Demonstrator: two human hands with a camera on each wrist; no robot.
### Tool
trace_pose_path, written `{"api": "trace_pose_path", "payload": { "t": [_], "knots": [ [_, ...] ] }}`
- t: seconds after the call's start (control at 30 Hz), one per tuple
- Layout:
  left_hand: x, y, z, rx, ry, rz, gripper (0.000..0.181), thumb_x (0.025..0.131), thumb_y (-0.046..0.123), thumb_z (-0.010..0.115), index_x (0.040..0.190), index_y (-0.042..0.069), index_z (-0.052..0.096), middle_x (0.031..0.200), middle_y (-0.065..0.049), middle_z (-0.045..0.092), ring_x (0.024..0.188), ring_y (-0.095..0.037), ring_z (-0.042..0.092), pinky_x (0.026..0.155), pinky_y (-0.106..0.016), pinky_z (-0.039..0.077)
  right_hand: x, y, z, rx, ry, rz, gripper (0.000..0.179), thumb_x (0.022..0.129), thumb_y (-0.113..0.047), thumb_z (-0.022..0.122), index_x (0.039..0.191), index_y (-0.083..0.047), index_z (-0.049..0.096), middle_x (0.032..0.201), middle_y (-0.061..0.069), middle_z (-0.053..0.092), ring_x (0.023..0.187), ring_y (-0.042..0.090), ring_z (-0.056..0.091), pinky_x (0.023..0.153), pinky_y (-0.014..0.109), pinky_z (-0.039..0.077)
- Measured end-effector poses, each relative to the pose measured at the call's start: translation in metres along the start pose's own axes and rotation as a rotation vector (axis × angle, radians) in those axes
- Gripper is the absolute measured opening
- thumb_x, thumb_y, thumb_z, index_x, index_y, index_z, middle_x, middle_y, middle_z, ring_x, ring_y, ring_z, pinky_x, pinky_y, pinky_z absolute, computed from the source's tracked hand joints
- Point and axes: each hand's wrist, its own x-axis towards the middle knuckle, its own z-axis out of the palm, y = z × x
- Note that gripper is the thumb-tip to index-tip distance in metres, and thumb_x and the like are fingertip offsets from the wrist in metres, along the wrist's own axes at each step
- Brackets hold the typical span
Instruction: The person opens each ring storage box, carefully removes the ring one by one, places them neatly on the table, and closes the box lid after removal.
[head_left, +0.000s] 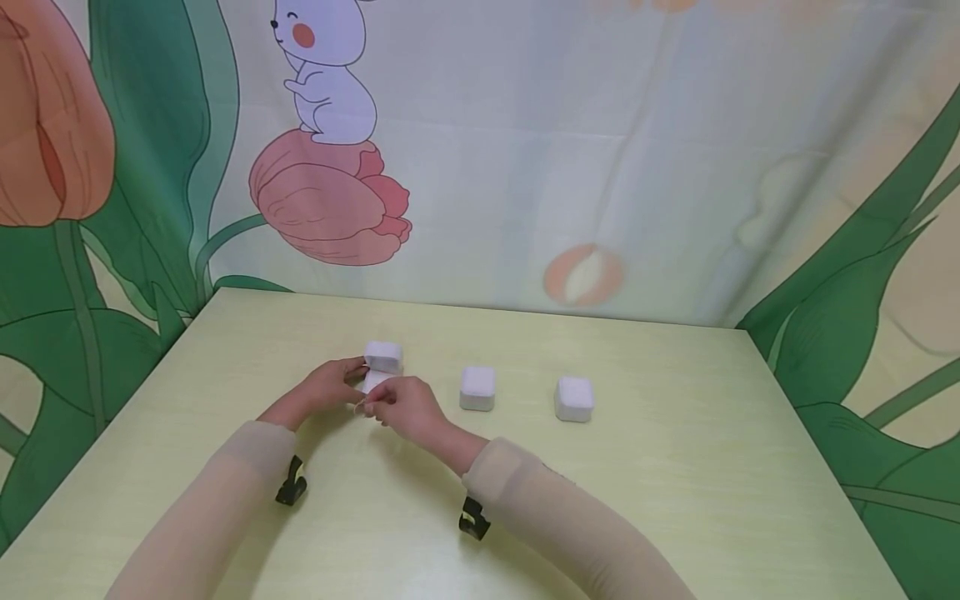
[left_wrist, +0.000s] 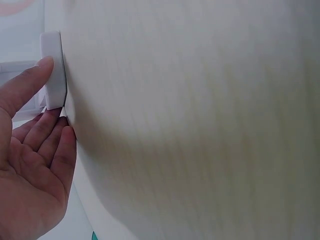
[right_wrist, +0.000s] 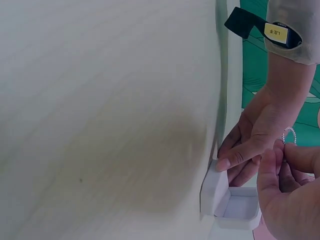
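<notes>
A small white ring box (head_left: 384,357) stands on the table with its lid raised. My left hand (head_left: 330,386) grips the box from its left side, thumb on the front of the base and fingers beside it, as the left wrist view shows with the box (left_wrist: 56,87) and the hand (left_wrist: 35,165). In front of the box, my right hand (head_left: 408,410) pinches a thin sparkling ring (right_wrist: 290,132) between thumb and fingertips. The band's upper arc sticks out above the fingers; its lower part is hidden. Seen from the right wrist, the lid (right_wrist: 239,207) has a hollow white inside.
Two more white boxes, both closed, sit in a row to the right: one in the middle (head_left: 477,388) and one farther right (head_left: 574,399). A printed cloth (head_left: 495,167) hangs along the back edge of the pale table (head_left: 690,483). Each sleeve carries a black wrist camera.
</notes>
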Motion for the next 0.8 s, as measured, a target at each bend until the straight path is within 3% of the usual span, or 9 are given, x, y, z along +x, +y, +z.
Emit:
{"api": "trace_pose_path", "payload": {
  "t": [0.17,0.8],
  "knots": [
    [0.002,-0.002,0.0,0.005,-0.004,-0.007,0.081,0.094,0.014,0.069,0.157,-0.01,0.024,0.158,-0.028,0.038,0.153,-0.048,0.028,0.126,-0.064,0.023,-0.001,0.003,0.004,-0.005,-0.007,-0.006,0.011,0.094,-0.002,0.068,0.096,0.005,0.075,0.094,0.02,0.079,0.064,0.003,0.055,0.055,0.01,0.042],
    [0.0,0.0,0.001,0.006,0.006,0.008,0.084,0.093,0.015,0.072,0.156,-0.011,0.025,0.158,-0.028,0.038,0.154,-0.047,0.027,0.126,-0.063,0.022,-0.004,0.013,0.016,0.026,-0.057,0.0,0.01,0.094,-0.002,0.069,0.095,0.006,0.075,0.093,0.023,0.078,0.061,0.003,0.054,0.055,0.011,0.042]
  ]
}}
